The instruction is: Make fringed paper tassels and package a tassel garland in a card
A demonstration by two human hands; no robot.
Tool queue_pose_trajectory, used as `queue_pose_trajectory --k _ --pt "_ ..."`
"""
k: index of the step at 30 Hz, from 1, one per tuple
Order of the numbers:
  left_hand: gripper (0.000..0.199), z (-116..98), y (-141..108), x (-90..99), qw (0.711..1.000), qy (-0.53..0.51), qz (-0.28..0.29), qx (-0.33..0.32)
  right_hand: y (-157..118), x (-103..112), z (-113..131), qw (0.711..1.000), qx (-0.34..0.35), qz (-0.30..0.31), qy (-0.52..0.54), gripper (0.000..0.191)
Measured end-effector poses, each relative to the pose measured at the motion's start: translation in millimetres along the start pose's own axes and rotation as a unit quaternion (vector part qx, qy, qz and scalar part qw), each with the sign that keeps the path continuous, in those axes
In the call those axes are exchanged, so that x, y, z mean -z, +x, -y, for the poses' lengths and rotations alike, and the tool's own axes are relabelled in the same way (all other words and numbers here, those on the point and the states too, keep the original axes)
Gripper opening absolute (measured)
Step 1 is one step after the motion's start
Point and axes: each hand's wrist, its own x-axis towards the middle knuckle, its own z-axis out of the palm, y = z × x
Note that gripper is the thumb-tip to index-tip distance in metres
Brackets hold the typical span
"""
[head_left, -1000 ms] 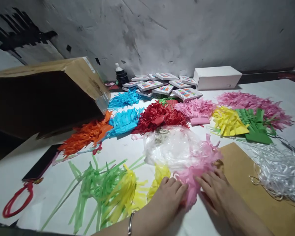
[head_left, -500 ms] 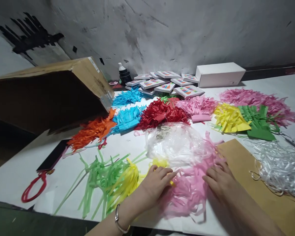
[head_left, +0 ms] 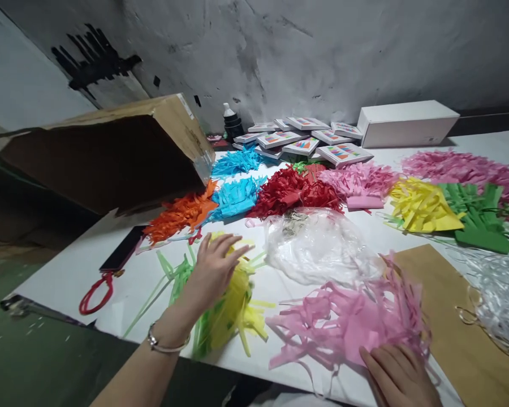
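Note:
A pink tissue-paper tassel (head_left: 360, 322) lies spread on the near part of the white table, with cut strips at both ends. My right hand (head_left: 401, 370) is at its near edge, fingers closed together on the paper; the thumb is hidden. My left hand (head_left: 216, 265) is over a yellow tissue-paper tassel (head_left: 233, 305), its fingers apart and stretched out, and it holds nothing that I can see. Green tissue strips (head_left: 180, 277) lie beside and partly under the yellow paper. A clear plastic bag (head_left: 322, 249) lies crumpled beyond the pink tassel.
Red (head_left: 297, 192), blue (head_left: 237, 198) and orange tassels (head_left: 182, 212) lie farther back, before several flat boxes (head_left: 303, 147). A cardboard box (head_left: 182, 127) opens at the left, near a phone (head_left: 123, 249). Brown paper (head_left: 445, 316) and white string (head_left: 500, 299) lie right.
My left hand has left the pink tassel and moved left over the yellow one. My right hand has come nearer along the pink paper, which now lies more spread. The view has shifted left.

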Motion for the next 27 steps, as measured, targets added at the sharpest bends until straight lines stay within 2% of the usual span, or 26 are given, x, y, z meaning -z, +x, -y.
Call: queue_pose_trajectory --k 2,3,5,7,9,11,14,17,19,21,23,25,27 --pt "0.031 -22 -1 3.5 0.999 -0.044 -0.022 -0.005 6 -8 9 0.999 -0.015 -0.025 0.015 0.027" --pt "0.032 -42 -2 0.0 0.995 -0.094 -0.008 -0.026 10 -11 15 0.999 -0.028 -0.035 0.028 0.028" --pt "0.035 -87 -6 -15.4 0.971 -0.199 0.057 -0.118 21 -15 28 0.995 -0.048 -0.064 0.056 0.028" --pt "0.033 -129 -11 -36.4 0.945 -0.230 0.129 -0.194 30 -17 39 0.991 -0.056 -0.086 0.081 0.026" --pt "0.017 -154 -17 -54.6 0.945 -0.222 0.151 -0.188 35 -15 42 0.989 -0.056 -0.083 0.105 0.026" --pt "0.012 -163 -22 -64.7 0.950 -0.215 0.152 -0.167 34 -10 36 0.988 -0.071 -0.069 0.119 0.028" --pt "0.014 -160 -29 -66.9 0.955 -0.218 0.145 -0.138 21 2 18 0.994 -0.052 -0.041 0.083 0.033" --pt "0.016 -152 -33 -68.3 0.969 -0.206 0.115 -0.067 5 8 2 0.999 0.003 0.000 0.040 0.033" --pt "0.018 -139 -34 -70.4 0.978 -0.190 0.088 -0.015 -1 7 -1 1.000 0.003 0.011 0.029 0.035" --pt "0.024 -117 -34 -67.7 0.983 -0.169 0.070 0.032 -1 3 1 1.000 -0.012 0.010 0.024 0.037" --pt "0.035 -88 -35 -55.1 0.986 -0.134 0.057 0.076 4 -1 5 0.999 -0.043 -0.010 0.029 0.038" --pt "0.040 -64 -38 -33.3 0.989 -0.089 0.040 0.110 12 -4 10 0.996 -0.067 -0.036 0.041 0.037" --pt "0.045 -58 -39 -10.0 0.991 -0.077 0.021 0.104 21 -6 15 0.995 -0.069 -0.052 0.047 0.037"
